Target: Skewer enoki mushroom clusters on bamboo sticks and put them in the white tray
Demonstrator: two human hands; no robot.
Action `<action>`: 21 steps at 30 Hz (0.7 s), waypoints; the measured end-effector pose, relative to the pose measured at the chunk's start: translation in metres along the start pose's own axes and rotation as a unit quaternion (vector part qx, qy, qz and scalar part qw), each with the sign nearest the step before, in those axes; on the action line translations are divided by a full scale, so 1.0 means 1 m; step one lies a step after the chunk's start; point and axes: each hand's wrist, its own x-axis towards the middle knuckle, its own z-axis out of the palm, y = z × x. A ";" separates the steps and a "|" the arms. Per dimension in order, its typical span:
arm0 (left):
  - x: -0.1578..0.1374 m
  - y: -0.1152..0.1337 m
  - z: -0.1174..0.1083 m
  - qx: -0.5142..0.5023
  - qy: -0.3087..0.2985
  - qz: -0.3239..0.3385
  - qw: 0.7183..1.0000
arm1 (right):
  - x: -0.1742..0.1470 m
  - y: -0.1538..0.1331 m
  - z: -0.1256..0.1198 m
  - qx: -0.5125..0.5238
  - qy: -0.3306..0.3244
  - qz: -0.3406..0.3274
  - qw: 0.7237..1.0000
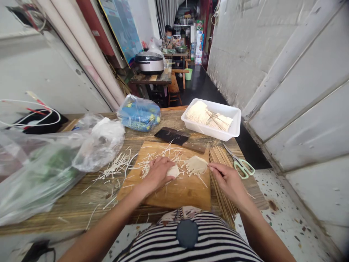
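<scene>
My left hand (160, 170) lies over a pale flat bunch of enoki mushrooms (173, 171) on the wooden cutting board (163, 196), thumb along its near side and fingers curved over it. At the board's right edge, my right hand (225, 178) pinches what looks like the thin end of a bamboo skewer. A fan-shaped piece of enoki (195, 165) is at its fingertips, apparently on that skewer. Loose enoki stems are scattered over the board. Behind them rests a cleaver (171, 135) with a wooden handle. Several bare bamboo skewers (222, 182) lie beneath my right hand.
Green-handled scissors (244, 167) lie near the table's right edge. A white tray (229, 135) at the back right holds skewered enoki. A blue bagged bundle (139, 113), a crumpled plastic bag (100, 145) and a bag of greens (46, 174) occupy the left. Loose stems (117, 165) lie beside the board.
</scene>
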 end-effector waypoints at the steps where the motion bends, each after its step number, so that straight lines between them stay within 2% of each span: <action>1: 0.001 0.002 0.000 -0.006 -0.003 -0.004 1.000 | -0.001 0.000 0.000 -0.001 -0.002 0.000 1.000; 6: -0.001 0.009 -0.001 -0.033 -0.006 -0.004 0.999 | -0.003 0.002 0.002 -0.008 0.006 -0.004 1.000; 16: 0.006 0.005 -0.007 -0.070 -0.090 -0.003 0.993 | -0.006 0.000 0.003 -0.018 -0.001 -0.014 1.000; 21: 0.009 0.004 -0.008 -0.100 -0.098 0.002 0.990 | -0.007 0.000 0.004 -0.019 -0.008 -0.011 1.000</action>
